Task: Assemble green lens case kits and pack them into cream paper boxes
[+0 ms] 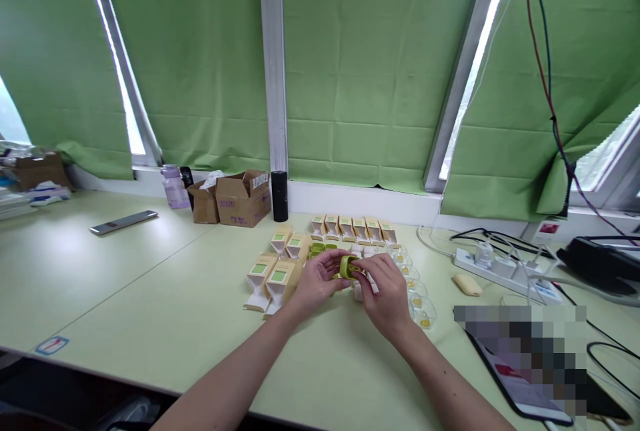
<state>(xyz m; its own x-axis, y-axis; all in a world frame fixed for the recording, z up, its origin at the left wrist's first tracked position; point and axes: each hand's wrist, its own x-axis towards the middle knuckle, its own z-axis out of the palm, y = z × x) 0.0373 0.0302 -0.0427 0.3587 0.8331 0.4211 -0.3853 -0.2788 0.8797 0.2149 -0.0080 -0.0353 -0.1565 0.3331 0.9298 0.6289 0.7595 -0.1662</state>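
Note:
Over the middle of the table, both hands hold a small olive-green hollow case [347,267]. My left hand [320,279] grips it from the left side, and my right hand [386,289] pinches its right side with the fingertips. Behind my left hand sit a few more green pieces [317,248]. White pieces [369,251] lie partly hidden behind my right hand. Clear plastic cups with yellow centres [424,319] form a column just right of that hand. Open cartons with green labels [259,269] stand to the left, close to my left hand.
A row of small open cartons [345,227] stands farther back. Brown cardboard boxes [243,201], a black bottle [279,197] and a purple bottle [175,187] line the wall. On the right are a power strip [510,276], cables and a tablet [515,371].

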